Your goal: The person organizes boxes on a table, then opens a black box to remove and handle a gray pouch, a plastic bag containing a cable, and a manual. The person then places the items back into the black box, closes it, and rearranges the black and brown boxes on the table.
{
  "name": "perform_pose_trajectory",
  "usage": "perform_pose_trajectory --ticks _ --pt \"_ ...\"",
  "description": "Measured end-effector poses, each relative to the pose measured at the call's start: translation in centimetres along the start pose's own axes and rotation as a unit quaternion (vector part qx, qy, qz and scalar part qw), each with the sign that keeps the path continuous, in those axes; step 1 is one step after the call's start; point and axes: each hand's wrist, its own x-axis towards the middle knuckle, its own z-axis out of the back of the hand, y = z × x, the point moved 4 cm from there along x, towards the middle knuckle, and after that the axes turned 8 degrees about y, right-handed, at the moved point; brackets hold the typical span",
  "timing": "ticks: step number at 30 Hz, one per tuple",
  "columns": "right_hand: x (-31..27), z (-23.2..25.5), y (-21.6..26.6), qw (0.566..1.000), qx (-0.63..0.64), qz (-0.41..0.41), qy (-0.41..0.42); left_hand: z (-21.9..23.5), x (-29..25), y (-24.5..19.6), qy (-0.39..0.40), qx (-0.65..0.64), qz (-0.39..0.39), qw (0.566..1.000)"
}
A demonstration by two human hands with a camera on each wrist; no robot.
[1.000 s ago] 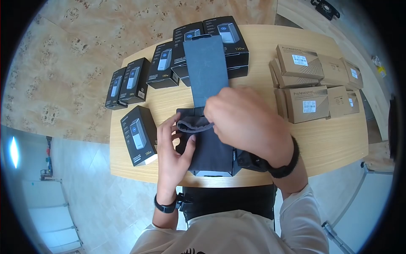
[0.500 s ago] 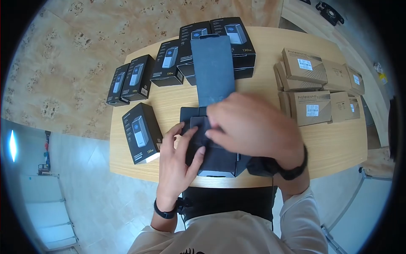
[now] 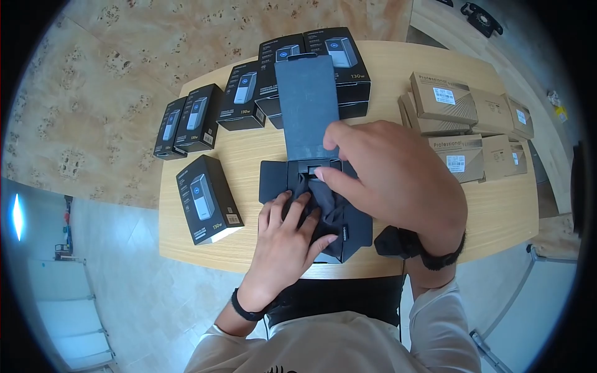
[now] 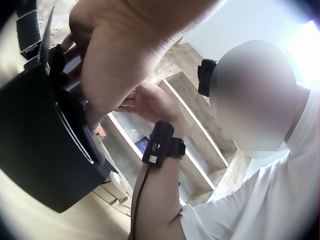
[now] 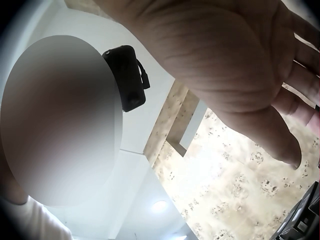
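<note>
An open black box [image 3: 357, 214] lies near the table's front edge, its long lid flap [image 3: 308, 102] folded back away from the person. Inside sits a crumpled dark cloth pouch [image 3: 328, 208] with a small label at its right. Across the pouch my left hand [image 3: 283, 233] lies with fingers spread, pressing on it. Over the box's far right part hovers my right hand [image 3: 373, 158], thumb tip at the far end of the pouch. The right wrist view shows that hand's fingers and thumb apart, with nothing between them. Seen from the left wrist, the box's dark side [image 4: 50, 140] stands close.
A black printed box [image 3: 204, 199] stands left of the open one. Several similar boxes [image 3: 239, 96] line the table's far left, some stacked behind the flap. Brown cartons [image 3: 444, 102] are piled at the right. A telephone [image 3: 482, 18] sits on a farther surface.
Both hands worked at the pouch's mouth earlier. Now the pouch lies crumpled in the box, my left hand has spread over it, and the right has moved slightly right, its fingers opened.
</note>
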Motion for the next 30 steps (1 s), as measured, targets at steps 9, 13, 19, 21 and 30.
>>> perform_pose_trajectory --ticks 9,13,19,21,30 --pt "0.0 0.1 -0.1 1.000 -0.002 -0.008 0.009 -1.0 0.5 -0.8 -0.011 0.054 -0.005 0.998" --pt "-0.3 0.4 -0.1 1.000 0.000 -0.021 0.003 1.0 -0.2 -0.4 -0.036 0.015 -0.011 0.999" --pt "-0.3 0.3 0.0 1.000 -0.006 -0.013 -0.003 1.8 -0.4 -2.0 -0.026 -0.090 -0.109 0.990" --pt "-0.2 0.2 0.0 1.000 -0.008 -0.011 0.001 0.9 -0.5 -2.1 -0.018 -0.089 -0.097 0.991" --pt "-0.3 0.2 0.0 1.000 -0.008 -0.022 0.001 -1.3 -0.9 -2.8 0.004 -0.095 -0.052 0.994"
